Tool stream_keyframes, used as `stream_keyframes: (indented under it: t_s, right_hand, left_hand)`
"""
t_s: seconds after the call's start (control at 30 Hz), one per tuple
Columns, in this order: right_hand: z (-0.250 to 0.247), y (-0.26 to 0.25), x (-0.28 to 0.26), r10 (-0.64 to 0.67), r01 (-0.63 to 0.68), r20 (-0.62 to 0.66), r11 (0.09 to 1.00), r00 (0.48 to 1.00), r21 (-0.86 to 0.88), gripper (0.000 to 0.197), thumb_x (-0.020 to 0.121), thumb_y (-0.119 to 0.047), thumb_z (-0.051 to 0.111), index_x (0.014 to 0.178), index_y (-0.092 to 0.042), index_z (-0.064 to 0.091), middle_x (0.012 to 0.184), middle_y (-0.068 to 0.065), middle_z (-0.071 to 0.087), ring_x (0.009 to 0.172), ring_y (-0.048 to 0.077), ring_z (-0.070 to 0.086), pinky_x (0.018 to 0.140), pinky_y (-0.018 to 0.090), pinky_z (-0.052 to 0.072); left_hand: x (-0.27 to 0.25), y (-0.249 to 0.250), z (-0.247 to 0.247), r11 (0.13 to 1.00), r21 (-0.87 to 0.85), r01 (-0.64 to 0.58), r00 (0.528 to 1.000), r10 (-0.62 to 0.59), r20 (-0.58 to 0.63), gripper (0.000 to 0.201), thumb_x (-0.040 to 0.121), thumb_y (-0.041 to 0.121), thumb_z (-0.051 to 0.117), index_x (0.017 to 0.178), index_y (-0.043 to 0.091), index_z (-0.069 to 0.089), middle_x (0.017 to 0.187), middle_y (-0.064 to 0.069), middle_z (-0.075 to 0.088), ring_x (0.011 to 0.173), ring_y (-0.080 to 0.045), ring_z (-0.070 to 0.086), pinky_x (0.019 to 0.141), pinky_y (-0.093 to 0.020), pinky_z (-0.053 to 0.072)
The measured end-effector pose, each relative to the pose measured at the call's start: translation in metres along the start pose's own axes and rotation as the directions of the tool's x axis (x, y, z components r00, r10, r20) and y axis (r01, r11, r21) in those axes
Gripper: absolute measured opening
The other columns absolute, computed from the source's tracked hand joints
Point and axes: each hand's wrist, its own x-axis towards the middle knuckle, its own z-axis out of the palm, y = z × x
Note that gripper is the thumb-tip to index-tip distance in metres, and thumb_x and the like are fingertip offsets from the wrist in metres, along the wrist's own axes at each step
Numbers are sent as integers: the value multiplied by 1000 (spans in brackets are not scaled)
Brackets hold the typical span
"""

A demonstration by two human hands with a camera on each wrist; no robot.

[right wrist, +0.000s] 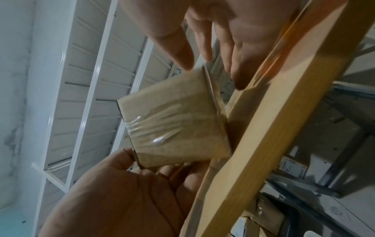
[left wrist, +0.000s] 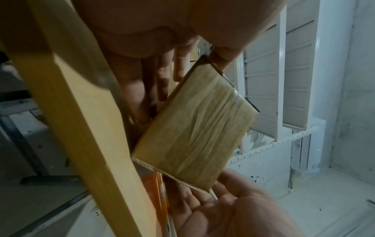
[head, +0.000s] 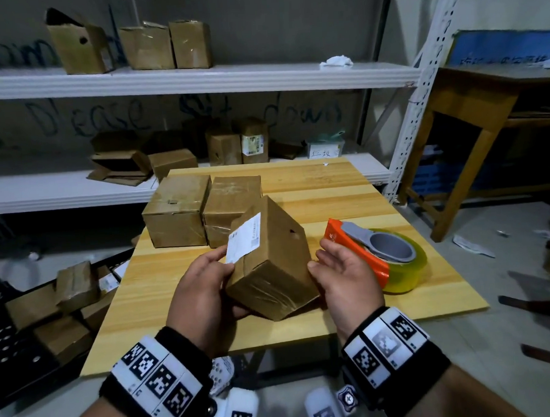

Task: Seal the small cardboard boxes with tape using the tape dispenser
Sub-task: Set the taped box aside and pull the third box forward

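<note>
White metal shelving (head: 197, 80) with loose cartons runs behind a pale wooden desk (head: 182, 283). Small cardboard box (head: 271, 256) is tilted on the desk's near part, between both hands, taped end facing the camera, white shipping label (head: 244, 237) on its upper left face. Left hand (head: 204, 288) grips the box's left side: thumb on the label edge, fingers (left wrist: 162, 80) curled under and behind it. Right hand (head: 347, 278) sits just right of the box, palm toward it, fingers (right wrist: 202, 41) relaxed and apart; only the thumb tip is at the box edge. Orange tape dispenser (head: 373, 254) with yellowish roll lies on the desk just beyond the right fingers. Two taped boxes (head: 203, 210) stand side by side beyond the left fingers.
</note>
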Motion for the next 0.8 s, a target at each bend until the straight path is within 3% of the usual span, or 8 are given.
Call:
stream_keyframes:
  t_s: [0.07, 0.2, 0.3, 0.4, 0.5, 0.6, 0.67, 0.8]
  right_hand:
    - [0, -1, -2, -1, 1, 10, 1000, 1000, 7, 49, 98, -1, 66, 143, -18, 57, 143, 4, 64, 126, 10, 62, 101, 27, 53]
    - [-5, -6, -5, -63, 65, 70, 997, 996, -31, 35, 97, -4, 68, 109, -35, 60, 109, -19, 67, 82, -17, 68, 62, 7, 53]
    - [-5, -6, -8, -91, 98, 80, 991, 993, -87, 34, 94, -9, 73, 103, -40, 62, 105, -15, 71, 94, 2, 74, 65, 16, 59]
    - [-3, -6, -12, -94, 105, 75, 982, 993, -155, 33, 94, -16, 75, 116, -38, 65, 114, -6, 74, 105, 11, 73, 77, 31, 66]
    - [-2, -6, -11, -90, 98, 54, 980, 995, -174, 34, 93, -17, 76, 123, -32, 68, 112, -6, 74, 105, 11, 72, 82, 37, 66]
    - [-3, -7, -11, -81, 91, 65, 978, 995, -187, 35, 93, -18, 76, 125, -32, 67, 110, -3, 74, 97, 11, 73, 73, 29, 65]
    - [-4, -7, -11, -87, 102, 84, 974, 993, -200, 36, 94, -21, 75, 127, -32, 66, 108, 0, 73, 91, 11, 73, 64, 23, 61]
    - [-4, -4, -11, -121, 142, 103, 963, 987, -228, 33, 97, -24, 72, 128, -31, 65, 116, -8, 68, 96, 7, 68, 69, 21, 60]
  left_hand:
    - [-1, 2, 0, 1000, 21, -14, 999, 14, 29, 47, 97, 1, 46, 128, 29, 69, 108, -21, 75, 81, -39, 72, 59, -44, 60]
    - [-4, 3, -3, 982, 171, -80, 997, 75, 34, 42, 100, 1, 47, 112, 24, 81, 108, -12, 79, 99, -31, 74, 87, -47, 60]
    - [-6, 2, -1, 990, 133, -42, 999, 38, 34, 22, 102, 20, 60, 104, 13, 81, 109, -17, 77, 107, -37, 71, 100, -56, 54]
    - [-9, 3, 2, 996, 90, 22, 998, -27, 57, 24, 97, 25, 68, 108, 5, 74, 111, -23, 75, 104, -43, 71, 86, -54, 61]
    - [-7, 0, 1, 993, 118, -4, 997, -5, 77, 31, 86, 22, 77, 115, 12, 72, 116, -18, 74, 102, -40, 73, 80, -52, 62]
    - [-9, 1, 0, 985, 166, -33, 996, 19, 88, 36, 82, 23, 80, 116, 24, 73, 121, -10, 74, 105, -36, 73, 86, -58, 61]
    - [-9, 3, -1, 978, 196, -69, 995, 53, 84, 32, 91, 14, 74, 122, 23, 70, 123, -5, 71, 104, -31, 72, 76, -46, 63]
    - [-9, 6, -4, 951, 261, -165, 986, 153, 66, 29, 93, 16, 73, 119, 30, 71, 120, 3, 73, 107, -24, 71, 85, -49, 61]
